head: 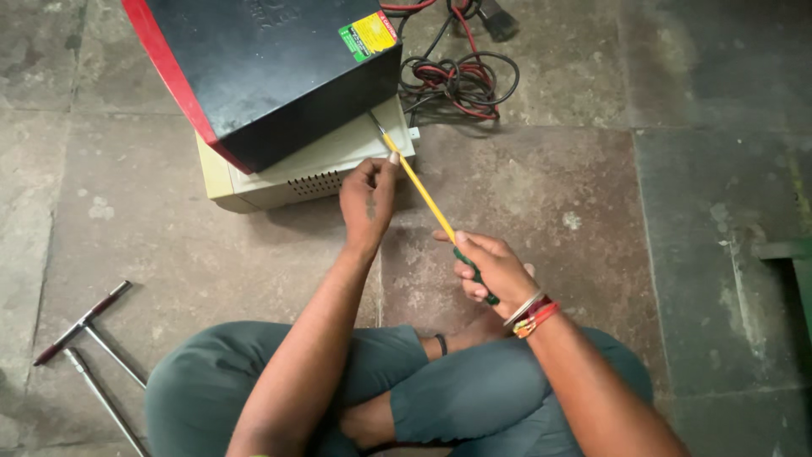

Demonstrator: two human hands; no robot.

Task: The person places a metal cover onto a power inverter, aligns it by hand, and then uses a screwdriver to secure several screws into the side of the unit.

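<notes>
While the person sits cross-legged on a stone floor [592, 186], the biggest thing ahead of the fingers is a black case with a red edge [271, 68], which rests tilted on top of a cream metal box [313, 173] with a vented front. Just beyond the left fingertips lies the corner where the two units meet, and the tip of a long screwdriver [423, 199] reaches into that corner, under the black case's lower edge. Behind the units, well past both hands, a tangle of red and black cables [457, 80] lies on the floor. The screwdriver's yellow shaft runs diagonally from that corner back toward the right hand [491, 271], whose fingers are curled fully closed around the green handle, thumb laid along the top. The left hand [368, 199] reaches forward with fingers bent inward; thumb and forefinger pinch the shaft near its front end, just short of the cream box, and the remaining fingers are folded loosely. Red and silver bangles [533, 313] circle the right wrist, directly behind the closed fingers. Far to the left of the left hand, well apart from it, two T-handled metal wrenches [89, 343] lie on the floor beside the person's knee.
</notes>
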